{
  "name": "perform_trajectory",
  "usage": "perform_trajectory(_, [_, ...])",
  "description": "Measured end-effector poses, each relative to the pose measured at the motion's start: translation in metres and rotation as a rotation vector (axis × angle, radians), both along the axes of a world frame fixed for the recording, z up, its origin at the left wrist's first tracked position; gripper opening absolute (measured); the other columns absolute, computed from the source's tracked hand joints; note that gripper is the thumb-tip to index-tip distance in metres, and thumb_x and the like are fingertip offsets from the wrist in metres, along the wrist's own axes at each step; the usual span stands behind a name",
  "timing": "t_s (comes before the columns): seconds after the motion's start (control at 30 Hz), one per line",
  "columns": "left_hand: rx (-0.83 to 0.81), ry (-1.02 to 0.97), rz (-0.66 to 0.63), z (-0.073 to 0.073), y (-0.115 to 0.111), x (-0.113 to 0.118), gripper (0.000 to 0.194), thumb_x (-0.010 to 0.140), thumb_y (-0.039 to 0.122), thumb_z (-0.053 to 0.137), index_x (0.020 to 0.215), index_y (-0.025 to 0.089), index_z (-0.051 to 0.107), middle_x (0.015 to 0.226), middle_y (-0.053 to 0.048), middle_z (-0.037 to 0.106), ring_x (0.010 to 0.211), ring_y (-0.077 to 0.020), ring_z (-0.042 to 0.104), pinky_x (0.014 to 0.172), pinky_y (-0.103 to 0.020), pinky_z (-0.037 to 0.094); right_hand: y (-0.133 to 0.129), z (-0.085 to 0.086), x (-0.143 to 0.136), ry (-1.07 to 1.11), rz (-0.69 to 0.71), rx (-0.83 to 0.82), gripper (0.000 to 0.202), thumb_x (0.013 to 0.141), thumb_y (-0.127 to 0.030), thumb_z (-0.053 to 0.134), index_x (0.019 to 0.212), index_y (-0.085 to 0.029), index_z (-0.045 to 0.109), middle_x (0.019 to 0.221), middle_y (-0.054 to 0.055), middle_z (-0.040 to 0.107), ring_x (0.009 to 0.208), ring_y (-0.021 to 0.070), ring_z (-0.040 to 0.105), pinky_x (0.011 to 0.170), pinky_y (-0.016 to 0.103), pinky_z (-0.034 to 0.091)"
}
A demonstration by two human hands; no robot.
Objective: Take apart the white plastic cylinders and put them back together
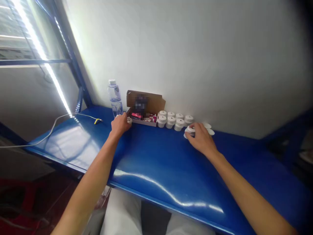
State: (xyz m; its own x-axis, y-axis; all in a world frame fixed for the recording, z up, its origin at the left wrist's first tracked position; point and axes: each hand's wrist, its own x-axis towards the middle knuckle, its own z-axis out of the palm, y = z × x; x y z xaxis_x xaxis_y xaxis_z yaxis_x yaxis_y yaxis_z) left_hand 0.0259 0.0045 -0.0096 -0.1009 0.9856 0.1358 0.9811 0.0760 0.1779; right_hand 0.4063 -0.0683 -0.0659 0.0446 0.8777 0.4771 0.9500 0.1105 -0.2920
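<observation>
Both my arms reach across a glossy blue table [151,163] toward the white wall. My left hand [120,125] is closed around a small white round part [129,120] beside an open cardboard box [144,107]. My right hand [201,137] rests over another small white round part [190,131], fingers curled on it. Several white round parts [174,120] stand in two rows between the box and my right hand. Two more white pieces [209,129] lie just behind my right hand.
A clear water bottle [115,98] with a white cap stands left of the box. A grey cable [52,127] with a yellow tag runs over the table's left end. A blue metal frame [73,55] and a bright light strip rise at the left.
</observation>
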Motion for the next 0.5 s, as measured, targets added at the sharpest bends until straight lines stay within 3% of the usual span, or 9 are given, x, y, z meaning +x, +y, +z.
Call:
perform_trajectory(0.17, [0.021, 0.001, -0.002, 0.003, -0.002, 0.0, 0.048, 0.086, 0.033, 0.06, 0.131, 0.02, 0.051, 0.118, -0.02, 0.069, 0.111, -0.0377, 0.067, 0.087, -0.044, 0.053, -0.012, 0.004, -0.008, 0.099, 0.012, -0.004, 0.032, 0.084, -0.053, 0.064, 0.099, -0.025, 0.063, 0.104, 0.009, 0.064, 0.099, 0.0297, 0.063, 0.086, 0.042, 0.051])
perform_trajectory(0.3, [0.113, -0.1, -0.073, 0.008, -0.009, 0.016, 0.056, 0.085, 0.046, 0.066, 0.131, 0.019, 0.051, 0.109, -0.018, 0.071, 0.109, -0.0384, 0.067, 0.087, -0.042, 0.051, -0.02, 0.004, -0.022, 0.297, 0.087, -0.016, 0.038, 0.081, -0.061, 0.069, 0.087, -0.023, 0.066, 0.094, 0.007, 0.067, 0.086, 0.0261, 0.064, 0.082, 0.04, 0.051])
perform_trajectory(0.4, [0.198, -0.341, -0.38, 0.001, -0.025, 0.049, 0.058, 0.088, 0.063, 0.061, 0.125, 0.019, 0.056, 0.094, -0.011, 0.072, 0.093, -0.0315, 0.07, 0.082, -0.037, 0.05, -0.026, 0.004, -0.038, 0.634, 0.166, -0.14, 0.046, 0.08, -0.065, 0.069, 0.095, -0.022, 0.066, 0.092, 0.007, 0.071, 0.076, 0.0231, 0.065, 0.073, 0.038, 0.053])
perform_trajectory(0.5, [-0.019, -0.568, -0.874, -0.014, -0.049, 0.086, 0.052, 0.09, 0.061, 0.061, 0.123, 0.021, 0.061, 0.093, -0.007, 0.073, 0.08, -0.0233, 0.069, 0.075, -0.031, 0.05, -0.031, 0.002, -0.055, 0.92, 0.277, -0.283, 0.049, 0.079, -0.067, 0.071, 0.097, -0.021, 0.066, 0.092, 0.006, 0.073, 0.075, 0.0223, 0.066, 0.069, 0.035, 0.053])
